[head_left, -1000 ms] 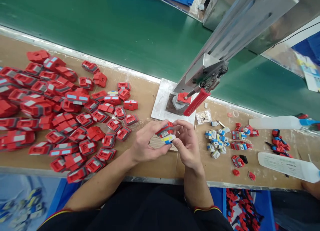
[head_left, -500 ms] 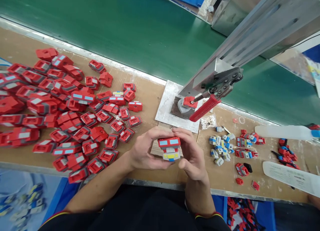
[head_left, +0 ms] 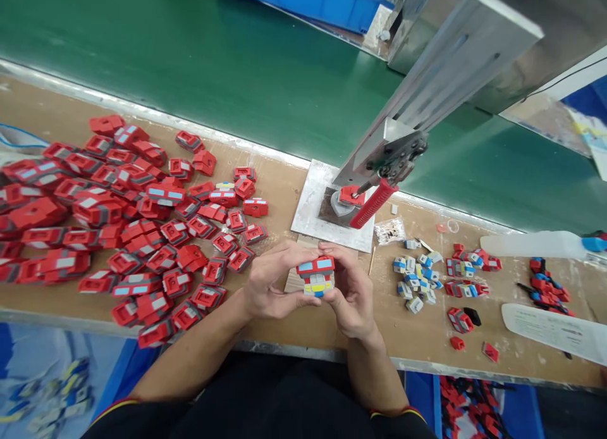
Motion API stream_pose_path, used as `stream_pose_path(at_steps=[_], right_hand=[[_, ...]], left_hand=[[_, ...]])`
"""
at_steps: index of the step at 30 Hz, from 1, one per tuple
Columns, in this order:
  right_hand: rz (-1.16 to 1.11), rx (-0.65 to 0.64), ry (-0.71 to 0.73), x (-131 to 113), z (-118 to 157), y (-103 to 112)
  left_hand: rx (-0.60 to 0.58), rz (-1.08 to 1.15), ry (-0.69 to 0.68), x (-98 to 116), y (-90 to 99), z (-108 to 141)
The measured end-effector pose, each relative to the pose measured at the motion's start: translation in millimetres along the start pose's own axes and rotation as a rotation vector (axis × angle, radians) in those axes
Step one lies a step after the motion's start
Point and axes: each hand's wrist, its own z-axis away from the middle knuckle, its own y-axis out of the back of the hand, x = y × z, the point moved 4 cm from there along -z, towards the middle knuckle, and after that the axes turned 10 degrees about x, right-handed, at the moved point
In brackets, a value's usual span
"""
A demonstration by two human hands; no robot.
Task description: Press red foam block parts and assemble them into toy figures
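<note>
Between both hands is a small red and grey toy vehicle part (head_left: 316,276), with light-blue windows and a white and yellow lower piece. My left hand (head_left: 272,281) grips its left side, thumb at the bottom and fingers over the top. On the other side my right hand (head_left: 351,287) presses it, thumb low by the yellow piece and fingers at the top. Beyond the hands, a toggle clamp with a red handle (head_left: 374,204) bears down on another red part (head_left: 351,195) on a metal plate (head_left: 303,217).
Many red parts (head_left: 152,249) are heaped at the left. Small white, blue and yellow pieces (head_left: 415,278) lie at the right, near red assemblies (head_left: 467,287) and plastic bottles (head_left: 535,246). A green belt (head_left: 190,66) runs behind; a blue crate (head_left: 313,6) stands beyond it.
My right hand has closed in, its thumb now against the lower piece of the toy part. The camera view has shifted slightly.
</note>
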Motion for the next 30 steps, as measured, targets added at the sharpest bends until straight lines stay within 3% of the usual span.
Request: stream_pose_path(at_steps=[4, 14, 17, 20, 23, 25, 28, 30], right_hand=[[0.0, 0.069, 0.035, 1.8, 1.6, -2.5], [-0.087, 0.145, 0.115, -13.0, 14.2, 4.4], [-0.092, 0.081, 0.077, -7.8, 13.7, 10.6], [-0.1, -0.009, 0.102, -6.8, 10.1, 36.4], [0.04, 0.049, 0.165, -10.1, -1.5, 75.7], [0.191, -0.005, 0.158, -8.5, -14.9, 87.1], [0.306, -0.137, 0.109, 2.1, -40.0, 77.6], [0.312, -0.146, 0.075, 11.7, -57.0, 65.5]], left_hand=[[0.0, 0.009, 0.069, 0.2, -2.5, 1.2], [-0.051, 0.012, -0.02, 31.3, -17.8, -10.7], [-0.062, -0.012, -0.026, 38.2, -17.3, -12.4], [-0.207, -0.102, -0.062, 39.4, -1.8, -27.4], [-0.364, -0.311, -0.012, 18.5, 24.1, -54.5], [-0.439, -0.41, 0.036, -6.5, 33.5, -73.3], [-0.678, -0.367, 0.109, -49.1, 18.0, -92.8], [-0.718, -0.295, 0.159, -72.4, -0.2, -106.0]])
